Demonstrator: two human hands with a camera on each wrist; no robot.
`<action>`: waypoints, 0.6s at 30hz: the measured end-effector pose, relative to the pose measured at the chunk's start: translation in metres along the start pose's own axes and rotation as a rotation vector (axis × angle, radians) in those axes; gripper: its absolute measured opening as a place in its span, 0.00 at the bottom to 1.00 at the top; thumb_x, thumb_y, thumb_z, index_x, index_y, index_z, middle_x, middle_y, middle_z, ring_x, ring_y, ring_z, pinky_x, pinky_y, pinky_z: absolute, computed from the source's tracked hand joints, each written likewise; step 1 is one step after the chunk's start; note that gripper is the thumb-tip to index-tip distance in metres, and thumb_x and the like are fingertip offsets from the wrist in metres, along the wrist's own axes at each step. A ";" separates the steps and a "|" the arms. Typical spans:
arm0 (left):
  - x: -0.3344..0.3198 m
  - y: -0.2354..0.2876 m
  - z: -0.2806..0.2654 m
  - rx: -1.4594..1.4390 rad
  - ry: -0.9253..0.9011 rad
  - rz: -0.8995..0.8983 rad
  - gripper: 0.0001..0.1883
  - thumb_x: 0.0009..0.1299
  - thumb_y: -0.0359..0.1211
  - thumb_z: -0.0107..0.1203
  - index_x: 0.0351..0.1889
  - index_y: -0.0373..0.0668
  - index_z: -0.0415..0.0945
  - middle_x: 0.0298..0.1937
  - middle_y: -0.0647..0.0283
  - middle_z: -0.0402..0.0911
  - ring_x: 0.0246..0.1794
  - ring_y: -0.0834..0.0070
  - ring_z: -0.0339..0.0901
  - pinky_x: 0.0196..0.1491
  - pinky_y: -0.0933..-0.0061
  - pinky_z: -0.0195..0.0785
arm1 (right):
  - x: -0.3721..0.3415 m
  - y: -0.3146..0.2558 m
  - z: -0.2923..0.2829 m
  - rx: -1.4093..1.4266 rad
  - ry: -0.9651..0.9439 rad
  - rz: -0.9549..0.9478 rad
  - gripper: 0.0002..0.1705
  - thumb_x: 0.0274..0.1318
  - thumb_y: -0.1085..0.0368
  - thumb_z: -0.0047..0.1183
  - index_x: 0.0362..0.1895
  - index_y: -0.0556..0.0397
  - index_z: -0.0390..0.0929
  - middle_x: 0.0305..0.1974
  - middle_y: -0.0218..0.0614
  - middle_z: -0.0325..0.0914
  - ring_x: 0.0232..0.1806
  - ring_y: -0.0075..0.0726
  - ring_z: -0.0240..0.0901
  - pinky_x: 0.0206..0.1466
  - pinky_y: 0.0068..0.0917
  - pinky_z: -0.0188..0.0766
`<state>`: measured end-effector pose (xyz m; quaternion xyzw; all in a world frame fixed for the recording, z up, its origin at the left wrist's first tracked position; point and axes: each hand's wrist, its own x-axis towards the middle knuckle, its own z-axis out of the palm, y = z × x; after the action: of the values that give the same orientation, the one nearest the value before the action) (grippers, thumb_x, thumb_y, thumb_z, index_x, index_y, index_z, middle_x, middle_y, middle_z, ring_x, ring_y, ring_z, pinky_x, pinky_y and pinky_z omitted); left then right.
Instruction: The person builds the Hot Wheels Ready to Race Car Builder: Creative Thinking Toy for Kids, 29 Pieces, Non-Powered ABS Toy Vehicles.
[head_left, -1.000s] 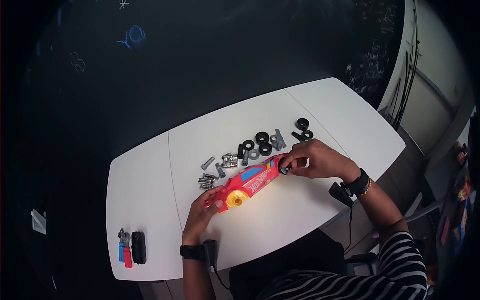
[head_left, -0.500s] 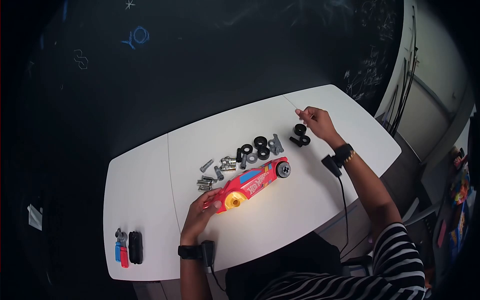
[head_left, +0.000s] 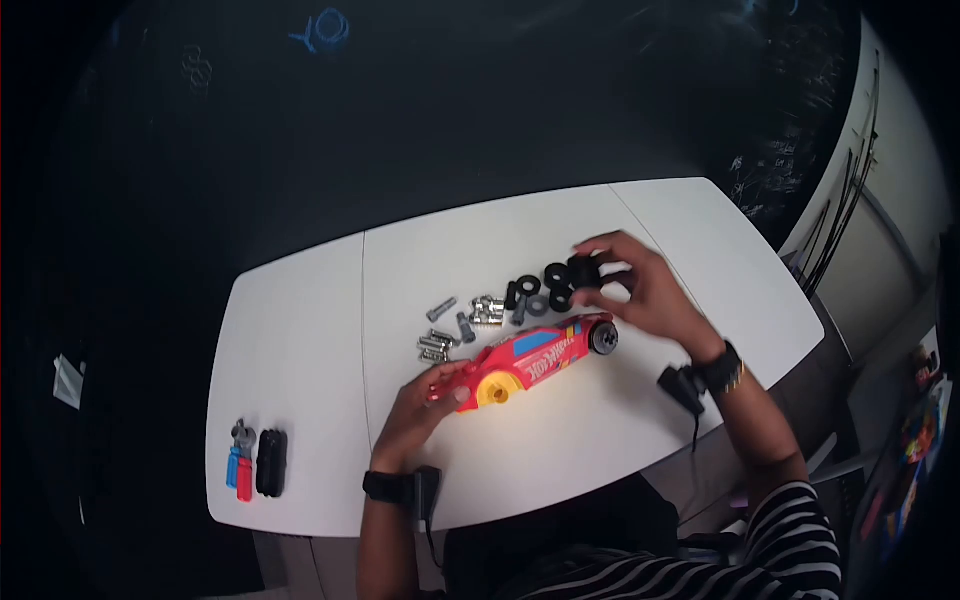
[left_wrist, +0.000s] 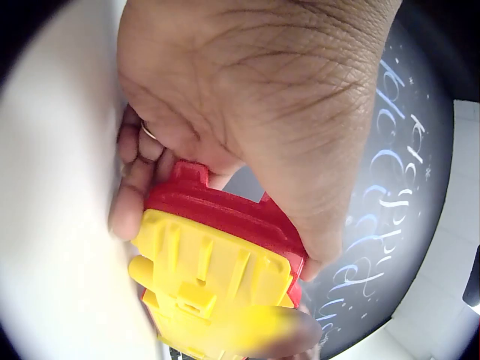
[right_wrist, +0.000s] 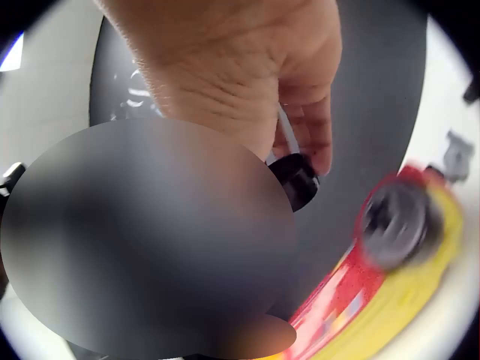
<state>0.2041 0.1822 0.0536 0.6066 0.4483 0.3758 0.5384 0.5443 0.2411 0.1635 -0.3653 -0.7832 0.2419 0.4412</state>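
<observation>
A red toy car (head_left: pixel 540 352) with a blue window and Hot Wheels lettering lies on its side in the head view. My left hand (head_left: pixel 415 413) grips its left end, thumb on the near side; the left wrist view shows the yellow underside (left_wrist: pixel 202 259) beneath that hand. A dark wheel (head_left: pixel 603 338) sits at the car's right end, and a bare yellow wheel well (head_left: pixel 498 389) shows at the left. Beyond the wheel, my right hand (head_left: pixel 645 292) holds a black wheel (head_left: pixel 583 272) between curled fingers and thumb. Blur covers part of the right wrist view.
Black rings (head_left: pixel 528 286), silver pieces (head_left: pixel 488 311), grey bolts (head_left: pixel 441 309) and more silver pieces (head_left: pixel 437 346) lie behind the car. At the table's left are tools with blue and red handles (head_left: pixel 239 470) and a black case (head_left: pixel 271 463). A blackboard (head_left: pixel 480 110) stands behind the white table (head_left: pixel 300 360).
My right hand left the car's dark wheel, reached out past the black wheels at the far right, then came back toward the pile with a black wheel. My left hand keeps holding the car.
</observation>
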 end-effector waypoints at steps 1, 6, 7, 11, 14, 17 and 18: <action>0.001 -0.003 0.000 -0.031 -0.004 0.000 0.32 0.73 0.48 0.64 0.69 0.38 0.74 0.62 0.58 0.82 0.63 0.71 0.77 0.67 0.68 0.68 | -0.011 -0.043 0.011 -0.075 -0.093 -0.023 0.29 0.52 0.67 0.75 0.59 0.47 0.81 0.57 0.34 0.80 0.57 0.35 0.81 0.57 0.34 0.83; -0.001 -0.005 0.002 -0.029 0.008 0.044 0.31 0.74 0.48 0.62 0.69 0.38 0.74 0.61 0.57 0.82 0.63 0.72 0.78 0.66 0.69 0.69 | -0.046 -0.064 0.070 -0.320 -0.342 -0.348 0.31 0.51 0.65 0.74 0.62 0.43 0.79 0.57 0.32 0.82 0.59 0.39 0.79 0.60 0.35 0.81; -0.001 -0.005 0.004 -0.045 0.004 0.042 0.31 0.75 0.48 0.62 0.69 0.38 0.74 0.61 0.56 0.82 0.63 0.71 0.78 0.66 0.69 0.69 | -0.049 -0.062 0.076 -0.318 -0.336 -0.349 0.31 0.51 0.65 0.74 0.62 0.43 0.79 0.57 0.32 0.82 0.59 0.39 0.79 0.60 0.35 0.81; 0.002 -0.006 0.002 -0.068 -0.012 0.076 0.31 0.76 0.48 0.61 0.69 0.37 0.74 0.61 0.56 0.82 0.62 0.71 0.78 0.66 0.69 0.69 | -0.046 -0.056 0.089 -0.478 -0.334 -0.398 0.33 0.50 0.63 0.72 0.63 0.43 0.78 0.57 0.31 0.82 0.60 0.40 0.78 0.61 0.34 0.80; 0.006 -0.011 0.000 -0.060 -0.010 0.058 0.31 0.76 0.48 0.61 0.68 0.36 0.74 0.61 0.56 0.82 0.62 0.71 0.78 0.66 0.69 0.69 | -0.043 -0.057 0.087 -0.616 -0.301 -0.469 0.34 0.49 0.57 0.74 0.62 0.43 0.79 0.57 0.31 0.82 0.61 0.39 0.78 0.60 0.35 0.80; 0.004 -0.008 0.001 -0.049 -0.014 0.084 0.31 0.76 0.48 0.61 0.68 0.36 0.74 0.61 0.55 0.82 0.62 0.71 0.78 0.65 0.68 0.69 | -0.037 -0.067 0.067 -0.308 -0.255 -0.359 0.28 0.49 0.50 0.77 0.53 0.44 0.86 0.53 0.33 0.84 0.61 0.42 0.78 0.64 0.40 0.74; 0.004 -0.010 0.001 -0.046 -0.004 0.072 0.31 0.76 0.48 0.61 0.68 0.36 0.74 0.61 0.55 0.82 0.62 0.71 0.78 0.65 0.68 0.69 | -0.029 -0.063 0.053 -0.263 -0.218 -0.328 0.21 0.52 0.55 0.76 0.48 0.45 0.88 0.50 0.32 0.86 0.56 0.43 0.80 0.62 0.38 0.74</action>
<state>0.2045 0.1857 0.0439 0.6104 0.4162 0.4042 0.5393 0.4862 0.1767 0.1663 -0.2592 -0.8998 0.1008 0.3361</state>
